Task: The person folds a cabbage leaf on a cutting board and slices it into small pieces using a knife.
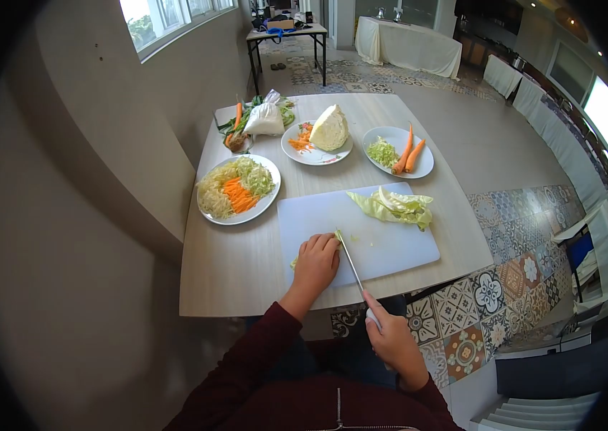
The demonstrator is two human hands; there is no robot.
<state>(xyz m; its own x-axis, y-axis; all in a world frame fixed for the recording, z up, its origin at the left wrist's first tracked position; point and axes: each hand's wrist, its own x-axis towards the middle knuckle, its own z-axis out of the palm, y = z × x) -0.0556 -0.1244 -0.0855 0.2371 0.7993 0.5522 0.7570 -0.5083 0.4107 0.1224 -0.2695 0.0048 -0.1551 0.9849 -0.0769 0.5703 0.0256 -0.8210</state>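
My left hand (316,260) presses down on the left part of a white cutting board (311,214), its fingers curled over a piece of cabbage. Most of that piece is hidden; a bit of green cabbage (338,234) shows at the fingertips. A knife (351,263) is gripped by its light handle in my right hand (394,337), with the blade pointing away from me. Its tip lies close beside my left fingers, at the cabbage. Loose cabbage leaves (394,208) rest on the board's far right, and a few small scraps are scattered near the blade.
Beyond the board are a plate (207,210) of shredded vegetables, a plate (325,159) with a cabbage wedge (330,129) and carrot shreds, and a plate (427,161) with two carrots (410,154) and shredded cabbage. A white bag (265,120) sits among vegetables at the table's far left.
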